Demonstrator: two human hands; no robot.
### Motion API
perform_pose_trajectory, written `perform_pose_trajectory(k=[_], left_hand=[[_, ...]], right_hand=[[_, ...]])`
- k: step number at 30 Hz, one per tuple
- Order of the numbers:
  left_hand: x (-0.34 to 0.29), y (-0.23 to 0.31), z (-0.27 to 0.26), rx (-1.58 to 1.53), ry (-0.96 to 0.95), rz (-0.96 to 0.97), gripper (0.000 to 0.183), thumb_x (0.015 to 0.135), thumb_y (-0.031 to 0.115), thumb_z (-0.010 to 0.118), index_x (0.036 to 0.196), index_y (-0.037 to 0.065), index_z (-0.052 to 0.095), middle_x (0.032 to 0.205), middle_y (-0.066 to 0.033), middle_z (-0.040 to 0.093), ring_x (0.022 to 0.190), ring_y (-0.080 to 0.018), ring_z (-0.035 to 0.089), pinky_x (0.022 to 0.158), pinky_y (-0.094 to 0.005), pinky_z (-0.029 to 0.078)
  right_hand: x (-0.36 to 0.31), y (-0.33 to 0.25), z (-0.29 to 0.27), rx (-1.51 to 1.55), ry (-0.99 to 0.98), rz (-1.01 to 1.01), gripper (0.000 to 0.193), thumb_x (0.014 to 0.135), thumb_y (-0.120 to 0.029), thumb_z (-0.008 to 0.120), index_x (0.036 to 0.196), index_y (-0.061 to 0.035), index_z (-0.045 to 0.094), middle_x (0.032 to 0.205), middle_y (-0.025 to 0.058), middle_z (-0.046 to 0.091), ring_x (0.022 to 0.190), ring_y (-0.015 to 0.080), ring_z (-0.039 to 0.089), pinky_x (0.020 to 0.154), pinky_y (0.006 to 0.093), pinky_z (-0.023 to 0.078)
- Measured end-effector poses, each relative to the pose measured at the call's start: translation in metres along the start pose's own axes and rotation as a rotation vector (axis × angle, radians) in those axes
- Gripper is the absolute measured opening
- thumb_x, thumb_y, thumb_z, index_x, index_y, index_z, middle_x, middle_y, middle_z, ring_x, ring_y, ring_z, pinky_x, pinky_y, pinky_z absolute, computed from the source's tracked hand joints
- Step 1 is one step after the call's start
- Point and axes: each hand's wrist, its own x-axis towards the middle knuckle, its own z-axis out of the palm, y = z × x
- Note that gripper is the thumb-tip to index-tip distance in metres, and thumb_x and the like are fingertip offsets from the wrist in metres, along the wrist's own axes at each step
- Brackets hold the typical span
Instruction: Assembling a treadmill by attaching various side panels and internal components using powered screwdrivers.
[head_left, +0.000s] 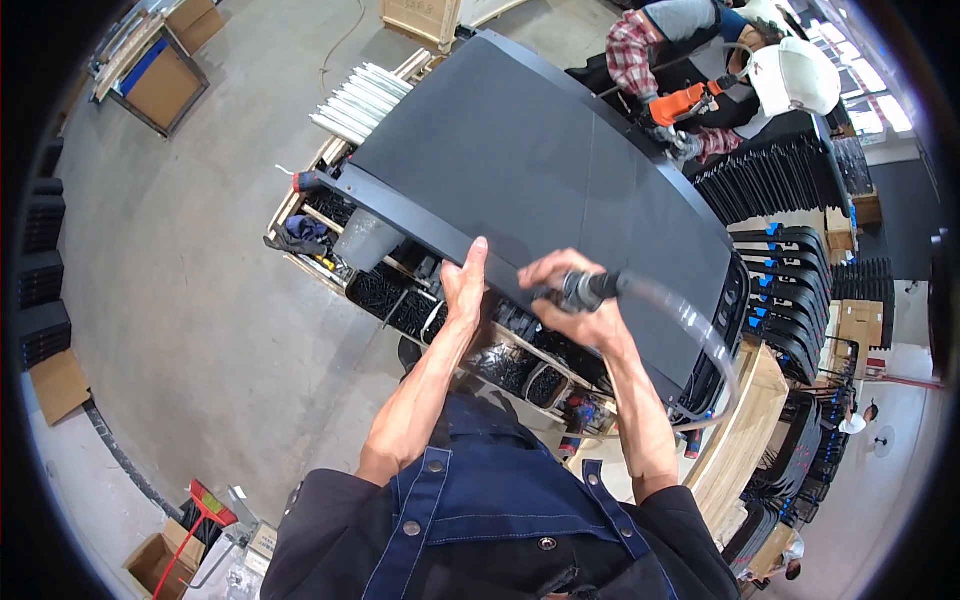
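A long, dark grey deck (pixel 500 140), which looks like a treadmill's, with a belt-like surface and side rails, lies across the bench before me. My left hand (pixel 465 285) is closed over its near side rail (pixel 415 217), thumb up on top and the other fingers hidden below the edge. Just to the right, my right hand (pixel 580 300) wraps round a dark, cylindrical hand-held air tool (pixel 583 290) above the same rail. A clear hose (pixel 690 318) curves from this tool to the right and down. Motion blurs the right fingers, and the tool's tip is hidden.
Under the deck, a wooden bench holds bins of black screws (pixel 378 292) and a grey container (pixel 368 240). White bars (pixel 365 100) lie at its far left. Across the deck, a person in a white cap (pixel 795 78) holds an orange power tool (pixel 685 103). Black frames (pixel 790 290) stand stacked at right.
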Motion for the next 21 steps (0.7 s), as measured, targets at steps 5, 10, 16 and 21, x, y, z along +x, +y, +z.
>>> perform_pose_trajectory(k=[5,10,16,21], left_hand=[[-0.004,-0.001,0.005,0.028,-0.006,0.001,0.057,0.094,0.037,0.072,0.128,-0.005,0.055,0.116,-0.0123,0.064,0.099,-0.0204,0.062,0.086,-0.0377,0.053],[-0.001,-0.005,-0.002,0.026,0.028,0.036,0.053,0.094,0.031,0.072,0.128,-0.006,0.056,0.119,-0.0129,0.065,0.107,-0.0206,0.059,0.094,-0.0353,0.047],[-0.004,0.005,-0.001,0.021,-0.076,0.063,0.051,0.098,0.036,0.066,0.130,-0.002,0.053,0.118,-0.0130,0.063,0.099,-0.0215,0.066,0.081,-0.0386,0.059],[-0.002,-0.003,-0.071,0.388,-0.178,0.015,0.062,0.091,0.055,0.069,0.105,-0.004,0.063,0.093,-0.0103,0.067,0.084,-0.0170,0.064,0.076,-0.0324,0.053]], right_hand=[[-0.010,0.010,-0.013,0.206,0.310,-0.031,0.043,0.075,0.006,0.074,0.112,-0.0047,0.055,0.112,0.0157,0.068,0.111,0.0306,0.065,0.104,0.0464,0.049],[-0.027,0.040,0.001,0.259,0.396,-0.212,0.046,0.076,0.008,0.072,0.117,-0.0026,0.054,0.123,0.0197,0.066,0.114,0.0299,0.064,0.102,0.0447,0.050],[-0.022,0.032,0.007,0.034,0.377,-0.118,0.051,0.075,0.008,0.070,0.121,-0.0039,0.052,0.127,0.0186,0.064,0.117,0.0298,0.064,0.105,0.0426,0.048],[-0.069,0.042,0.027,0.027,0.713,0.061,0.041,0.086,-0.004,0.074,0.123,-0.0029,0.056,0.119,0.0124,0.067,0.110,0.0204,0.064,0.097,0.0357,0.051]])
